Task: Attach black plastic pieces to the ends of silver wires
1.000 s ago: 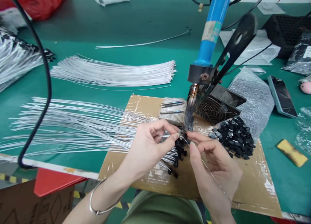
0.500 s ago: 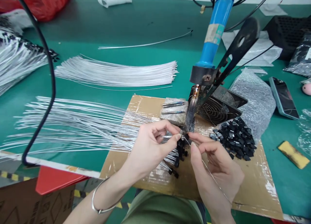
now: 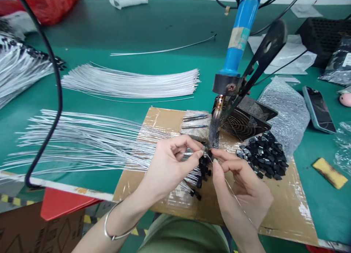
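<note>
Left wrist: a thin metal bangle [image 3: 113,229] is worn, lowest in the frame.
Right hand [image 3: 241,189]: closed in a pinch on a thin solder wire [image 3: 233,194]; the wire is run across the palm and led up to the iron's tip.
Left hand [image 3: 167,165]: thumb and forefinger are pinched shut on one white wire end [image 3: 192,153], presented at the same tip; whether a black piece is also held cannot be told.
Meeting point: both pinches are seen almost touching, directly under the soldering iron tip [image 3: 212,134].
Cardboard sheet [image 3: 276,205]: taped brown board is laid under both hands.
Finished ends: small black connectors [image 3: 201,170] are lying just below the fingers, fitted to white wires.
Loose parts: a heap of black connectors [image 3: 263,156] is piled right of the hands, on the board.
Wire fan [image 3: 82,143]: white wires are spread leftward from the left hand over the green table [image 3: 153,26].
Soldering iron [image 3: 238,37]: the blue handle is clamped in a black stand [image 3: 246,115], tilted, tip down.
Second bundle [image 3: 128,82]: more white wires are laid farther back.
Phone [image 3: 318,108]: laid at the right, well apart.
</note>
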Available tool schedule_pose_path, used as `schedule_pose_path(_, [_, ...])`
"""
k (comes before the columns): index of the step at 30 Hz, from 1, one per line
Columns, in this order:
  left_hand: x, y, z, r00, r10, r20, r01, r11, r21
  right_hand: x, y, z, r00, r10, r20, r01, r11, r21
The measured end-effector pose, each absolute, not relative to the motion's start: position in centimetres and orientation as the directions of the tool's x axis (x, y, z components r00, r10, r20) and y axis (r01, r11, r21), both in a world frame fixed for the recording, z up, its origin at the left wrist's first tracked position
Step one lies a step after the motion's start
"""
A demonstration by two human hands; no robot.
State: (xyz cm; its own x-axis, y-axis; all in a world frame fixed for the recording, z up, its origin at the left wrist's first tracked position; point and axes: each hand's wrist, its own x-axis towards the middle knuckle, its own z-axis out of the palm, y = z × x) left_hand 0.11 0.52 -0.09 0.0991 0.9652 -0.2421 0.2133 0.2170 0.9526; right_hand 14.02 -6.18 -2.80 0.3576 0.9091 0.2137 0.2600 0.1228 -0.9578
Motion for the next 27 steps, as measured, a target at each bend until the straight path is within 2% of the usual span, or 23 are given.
schedule_pose_path(20, [0.19,0.22,-0.06,0.111,0.976,-0.187,0.264,0.152,0.952,13.55,-5.97,-3.00,0.357,0.853,0.381,0.432,0.211,-0.877])
schedule_pose_path(27, [0.24,0.17,-0.04,0.095,0.976,-0.198,0.264,0.167,0.950,13.66,-5.93,-2.92,0.345,0.847,0.403,0.444,0.231,-0.866])
